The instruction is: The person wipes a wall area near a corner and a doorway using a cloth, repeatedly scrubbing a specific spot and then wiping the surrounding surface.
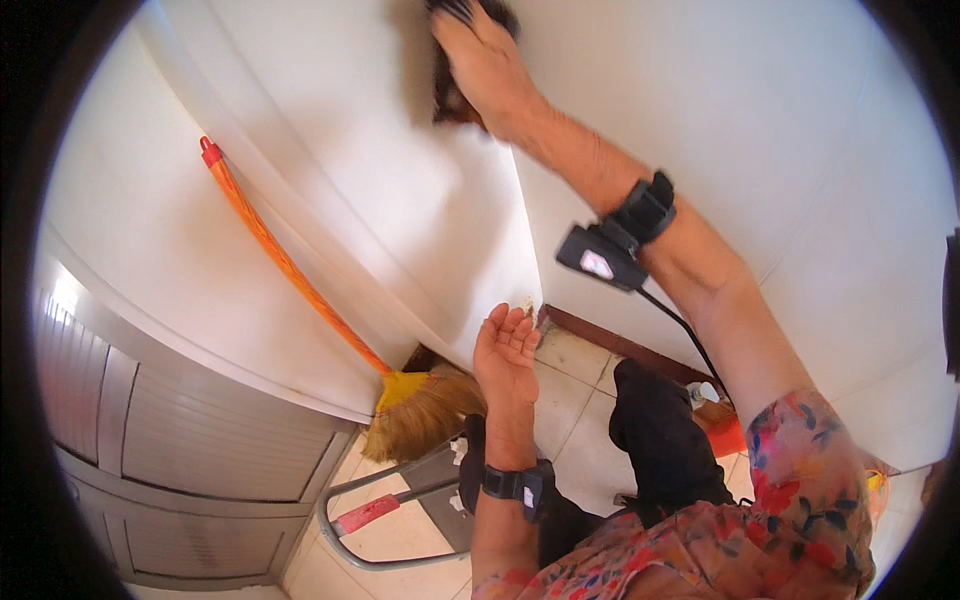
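High up near the inner corner of the white walls, my right hand grips a dark cloth or pad against the wall surface. The cloth looks blurred, and its far end is cut off by the top of the view. Lower down, my left hand is raised with the palm up and the fingers slightly curled apart; nothing lies in it. Below the corner, by the left fingertips, the wall shows a patch of flaking paint.
A broom with an orange handle leans on the left wall, bristles down. A grey tubular metal frame with a red grip stands on the tiled floor. A grey panelled door is left; a white nozzle shows beside my leg.
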`<control>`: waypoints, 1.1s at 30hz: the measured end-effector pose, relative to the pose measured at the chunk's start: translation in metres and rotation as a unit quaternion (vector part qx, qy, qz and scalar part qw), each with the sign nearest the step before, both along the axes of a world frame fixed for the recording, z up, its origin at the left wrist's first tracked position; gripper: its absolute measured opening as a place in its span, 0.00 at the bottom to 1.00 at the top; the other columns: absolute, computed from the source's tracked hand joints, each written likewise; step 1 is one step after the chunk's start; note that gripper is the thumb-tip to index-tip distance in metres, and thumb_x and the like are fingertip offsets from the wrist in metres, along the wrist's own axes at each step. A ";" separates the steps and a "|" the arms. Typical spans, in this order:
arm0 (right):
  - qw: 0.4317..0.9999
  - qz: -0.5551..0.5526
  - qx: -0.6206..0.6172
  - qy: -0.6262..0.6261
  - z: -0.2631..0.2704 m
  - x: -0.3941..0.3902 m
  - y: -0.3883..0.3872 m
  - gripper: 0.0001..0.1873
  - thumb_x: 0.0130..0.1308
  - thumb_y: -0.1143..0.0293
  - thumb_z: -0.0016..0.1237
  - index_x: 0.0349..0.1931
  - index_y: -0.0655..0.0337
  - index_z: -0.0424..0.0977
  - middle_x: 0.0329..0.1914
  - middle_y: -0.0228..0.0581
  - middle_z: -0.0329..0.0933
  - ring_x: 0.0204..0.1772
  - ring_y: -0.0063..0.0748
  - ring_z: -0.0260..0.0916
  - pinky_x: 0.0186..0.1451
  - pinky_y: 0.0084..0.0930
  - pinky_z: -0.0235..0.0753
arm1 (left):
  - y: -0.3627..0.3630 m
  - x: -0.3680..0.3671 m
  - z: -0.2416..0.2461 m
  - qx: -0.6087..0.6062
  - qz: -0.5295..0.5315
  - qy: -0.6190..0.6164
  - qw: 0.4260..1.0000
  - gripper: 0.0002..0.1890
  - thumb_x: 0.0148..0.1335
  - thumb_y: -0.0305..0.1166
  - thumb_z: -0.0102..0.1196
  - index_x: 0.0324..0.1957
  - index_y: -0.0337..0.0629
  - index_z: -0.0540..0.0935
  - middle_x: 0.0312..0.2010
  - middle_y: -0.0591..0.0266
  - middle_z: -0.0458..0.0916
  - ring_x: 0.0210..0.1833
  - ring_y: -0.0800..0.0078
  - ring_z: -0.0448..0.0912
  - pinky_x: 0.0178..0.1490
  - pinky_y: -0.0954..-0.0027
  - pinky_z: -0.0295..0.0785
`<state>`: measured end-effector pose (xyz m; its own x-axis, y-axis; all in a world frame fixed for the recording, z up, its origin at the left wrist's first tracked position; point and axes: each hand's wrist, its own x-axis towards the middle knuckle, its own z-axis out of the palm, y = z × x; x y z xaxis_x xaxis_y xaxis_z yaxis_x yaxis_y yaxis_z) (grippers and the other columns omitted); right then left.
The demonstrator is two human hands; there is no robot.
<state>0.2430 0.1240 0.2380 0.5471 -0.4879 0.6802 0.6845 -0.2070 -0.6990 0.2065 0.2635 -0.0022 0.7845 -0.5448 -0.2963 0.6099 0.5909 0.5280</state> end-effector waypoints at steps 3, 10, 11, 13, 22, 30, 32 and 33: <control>0.877 -0.278 -0.364 -0.143 0.044 0.009 0.007 0.20 0.62 0.60 0.37 0.52 0.59 0.60 0.34 0.43 0.63 0.35 0.38 0.60 0.36 0.36 0.66 | 0.000 0.000 -0.008 -0.038 -0.035 -0.027 0.998 0.14 0.65 0.38 0.41 0.45 0.41 0.73 0.36 0.62 0.78 0.37 0.70 0.76 0.43 0.66 0.73; 0.757 -0.494 -0.393 -0.168 0.007 0.064 -0.050 0.28 0.60 0.61 0.40 0.60 0.59 0.54 0.51 0.60 0.60 0.48 0.55 0.60 0.50 0.44 0.63 | 0.016 0.001 -0.005 -0.053 -0.015 -0.017 0.998 0.14 0.64 0.37 0.41 0.45 0.41 0.74 0.37 0.63 0.78 0.37 0.71 0.76 0.43 0.67 0.73; 0.774 -0.483 -0.377 -0.160 -0.021 0.068 -0.052 0.30 0.59 0.61 0.40 0.61 0.59 0.53 0.53 0.63 0.60 0.50 0.58 0.60 0.52 0.45 0.62 | 0.019 0.003 -0.004 -0.049 0.000 -0.016 0.999 0.14 0.64 0.36 0.40 0.45 0.41 0.74 0.37 0.64 0.78 0.38 0.71 0.76 0.43 0.67 0.73; 0.867 -0.384 -0.309 -0.072 -0.099 0.071 -0.040 0.34 0.59 0.63 0.42 0.64 0.61 0.48 0.63 0.74 0.41 0.60 0.73 0.45 0.64 0.50 0.46 | 0.023 0.007 -0.003 -0.045 0.013 -0.013 0.999 0.14 0.64 0.37 0.40 0.45 0.41 0.74 0.36 0.64 0.78 0.38 0.71 0.76 0.43 0.67 0.73; 0.943 -0.260 -0.209 0.011 -0.150 0.044 0.000 0.30 0.61 0.64 0.39 0.62 0.68 0.53 0.51 0.61 0.60 0.54 0.59 0.56 0.61 0.47 0.50 | 0.020 0.012 0.000 -0.034 0.151 0.024 0.988 0.14 0.65 0.40 0.38 0.42 0.43 0.73 0.35 0.64 0.78 0.37 0.71 0.75 0.43 0.66 0.72; 0.787 -0.346 -0.499 -0.109 -0.033 0.030 0.062 0.30 0.51 0.53 0.51 0.56 0.47 0.63 0.62 0.56 0.53 0.64 0.59 0.47 0.61 0.60 0.49 | 0.019 0.017 -0.011 -0.043 0.176 0.019 0.983 0.16 0.65 0.41 0.36 0.42 0.43 0.73 0.34 0.64 0.78 0.37 0.70 0.76 0.42 0.67 0.71; 0.796 -0.273 -0.537 -0.058 -0.103 0.014 0.078 0.32 0.48 0.54 0.53 0.56 0.51 0.65 0.60 0.56 0.54 0.65 0.59 0.48 0.62 0.61 0.47 | 0.026 0.022 -0.009 -0.027 0.190 0.022 0.981 0.16 0.65 0.41 0.36 0.42 0.43 0.73 0.36 0.63 0.77 0.38 0.70 0.75 0.42 0.67 0.71; 0.797 -0.219 -0.561 -0.037 -0.144 0.009 0.085 0.32 0.48 0.53 0.53 0.56 0.51 0.65 0.60 0.56 0.55 0.66 0.56 0.48 0.63 0.63 0.46 | 0.032 0.024 -0.009 -0.013 0.203 0.028 0.979 0.16 0.65 0.41 0.35 0.42 0.43 0.72 0.37 0.63 0.77 0.39 0.69 0.75 0.43 0.67 0.71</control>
<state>0.2522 0.2089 0.0943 0.4289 0.3169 0.8459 0.4051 -0.9045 0.1334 0.2307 0.2954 -0.0115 0.9204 -0.2003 -0.3358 0.3505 0.8032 0.4817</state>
